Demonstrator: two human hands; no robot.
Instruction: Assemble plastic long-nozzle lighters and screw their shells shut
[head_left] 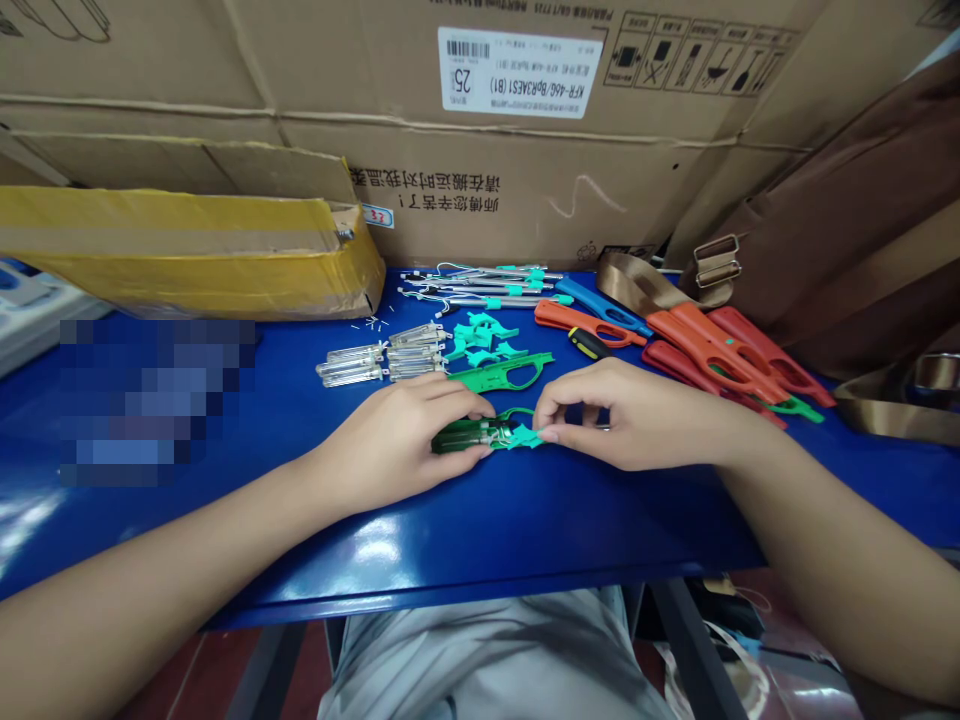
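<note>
Left hand [420, 430] partly closed, thumb and fingers bracketing the left end of a green casing [457, 437] lying low over the tabletop [465, 530]; a clear part and thin wires show inside it. Right hand [600, 415] curled, thumb and index tips nearly together at a teal piece [523, 437] on the casing's right part — can't tell if it's gripped or just pressed. So the casing sits between the two hands.

Just beyond the left hand's fingers: another green casing half [504, 373], with loose teal pieces [484, 337] behind it. Clear tanks [351, 365] lie beyond the left hand's knuckles, small white pins [373, 323] past those. Farther off, between the hands — metal rods [495, 290] with wires. Beyond the right hand: yellow-black tool [590, 343], orange casing [585, 322], blue casing [607, 308]. More red-orange casings [716, 350] beyond the right wrist.
</note>
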